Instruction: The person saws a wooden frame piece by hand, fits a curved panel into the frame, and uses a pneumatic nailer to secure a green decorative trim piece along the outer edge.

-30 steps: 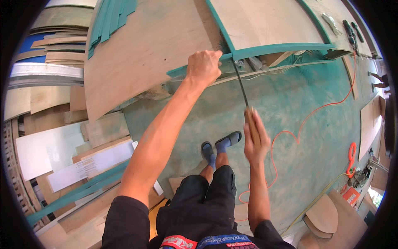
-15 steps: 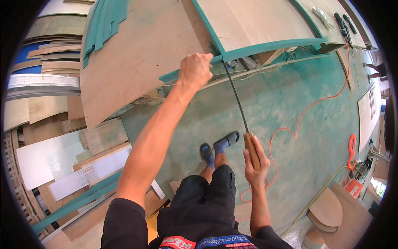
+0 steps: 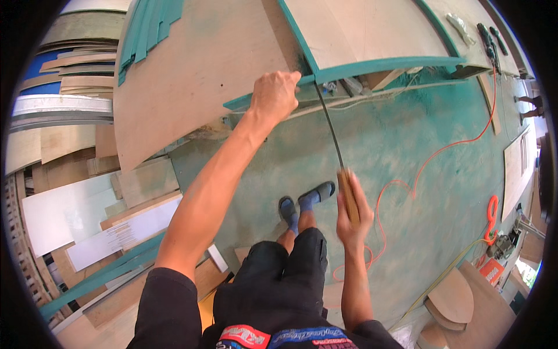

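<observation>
My left hand (image 3: 274, 99) is closed around a teal strip (image 3: 237, 103) that sticks out along the front of the board. Just right of those fingers, the strip meets the corner of a teal-edged panel frame (image 3: 383, 67). My right hand (image 3: 356, 209) grips the wooden handle of a hand saw (image 3: 349, 195). Its thin dark blade shows edge-on and runs up to that corner, where its tip passes out of sight. Whether its teeth are in the wood I cannot tell.
Teal strips (image 3: 150, 29) lie on the large wooden board (image 3: 192, 75) at far left. Stacked sheets and offcuts (image 3: 70, 203) fill the left side. An orange hose (image 3: 442, 144) crosses the green-stained floor from power tools (image 3: 488, 41) at far right. Curved boards (image 3: 453, 296) lie lower right.
My right hand and the saw handle have moved forward, toward the panel corner, so less blade shows. My left hand keeps its grip on the teal strip.
</observation>
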The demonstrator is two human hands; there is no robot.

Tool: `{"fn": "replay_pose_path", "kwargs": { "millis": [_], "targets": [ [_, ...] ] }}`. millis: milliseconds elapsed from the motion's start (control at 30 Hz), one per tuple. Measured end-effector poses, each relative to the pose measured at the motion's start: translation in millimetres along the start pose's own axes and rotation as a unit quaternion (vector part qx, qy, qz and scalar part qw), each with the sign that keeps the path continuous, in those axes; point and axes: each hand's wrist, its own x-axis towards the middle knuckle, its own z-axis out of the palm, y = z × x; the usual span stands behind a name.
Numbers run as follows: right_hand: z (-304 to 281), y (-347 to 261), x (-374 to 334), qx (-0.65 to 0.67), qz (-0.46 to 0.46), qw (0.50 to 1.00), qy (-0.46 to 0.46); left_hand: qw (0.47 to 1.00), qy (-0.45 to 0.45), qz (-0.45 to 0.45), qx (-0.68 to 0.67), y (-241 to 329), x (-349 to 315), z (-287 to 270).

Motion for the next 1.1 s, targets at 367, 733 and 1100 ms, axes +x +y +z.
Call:
{"fn": "replay_pose_path", "kwargs": {
  "millis": [367, 733, 1100],
  "targets": [
    [5.9, 33.7, -4.3, -0.017, -0.036, 0.999, 0.019, 0.999, 0.009, -0.018, -0.026, -9.2, 0.8, 0.8],
    [-49.7, -25.0, 10.9, 0.049, -0.03, 0.993, 0.104, 0.939, 0.104, -0.301, -0.132, -60.6, -26.3, -35.6],
    [-67.2, -21.4, 8.2, 0.206, 0.068, 0.967, 0.134, 0.928, 0.219, -0.104, -0.284, -8.5, -28.0, 10.2]
  ]
}}
